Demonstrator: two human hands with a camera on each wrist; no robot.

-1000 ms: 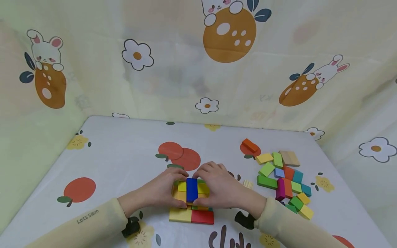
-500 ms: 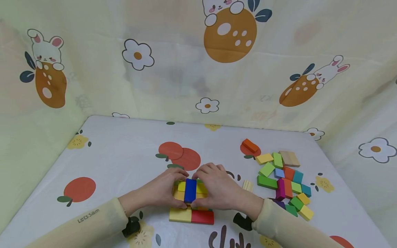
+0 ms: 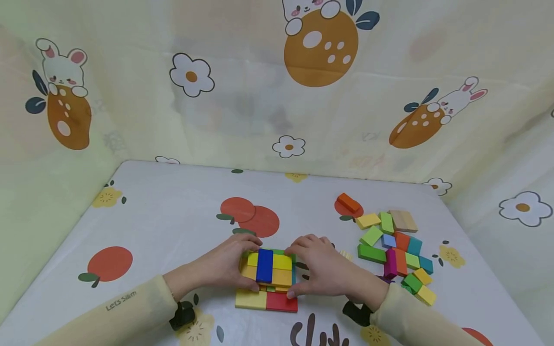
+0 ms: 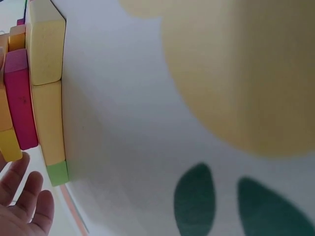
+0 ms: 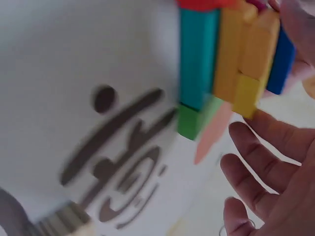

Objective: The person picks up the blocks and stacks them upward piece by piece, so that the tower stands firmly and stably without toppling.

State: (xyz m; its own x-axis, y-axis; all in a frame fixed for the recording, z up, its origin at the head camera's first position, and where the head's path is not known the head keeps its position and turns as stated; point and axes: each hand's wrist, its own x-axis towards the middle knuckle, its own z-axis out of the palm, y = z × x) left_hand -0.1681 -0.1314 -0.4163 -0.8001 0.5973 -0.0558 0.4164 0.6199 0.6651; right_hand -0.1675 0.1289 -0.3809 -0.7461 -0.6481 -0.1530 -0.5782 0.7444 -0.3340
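Observation:
A low stack of coloured wooden blocks (image 3: 282, 277) stands at the table's front middle. A blue block (image 3: 265, 265) lies across its yellow and orange top blocks. Yellow (image 3: 251, 300) and red (image 3: 282, 302) blocks form its near edge. My left hand (image 3: 224, 262) grips the stack's left end, thumb in front and fingers behind; in the left wrist view a fingertip meets a yellow block (image 4: 10, 145). My right hand (image 3: 322, 266) is just off the right end, thumb and fingers spread. In the right wrist view its curved fingers (image 5: 263, 157) hold nothing, close to a yellow block (image 5: 246, 96).
Many loose blocks (image 3: 401, 259) lie at the right of the table, green, red, teal and yellow among them. An orange block (image 3: 349, 202) sits farther back. A ridged pale block (image 3: 346, 255) is partly behind my right hand. A patterned cloth (image 3: 242, 115) hangs behind the table.
The blue block has shifted slightly left on the stack. My right hand has let go and moved right, uncovering the stack's right end. My left hand has stayed at the left end.

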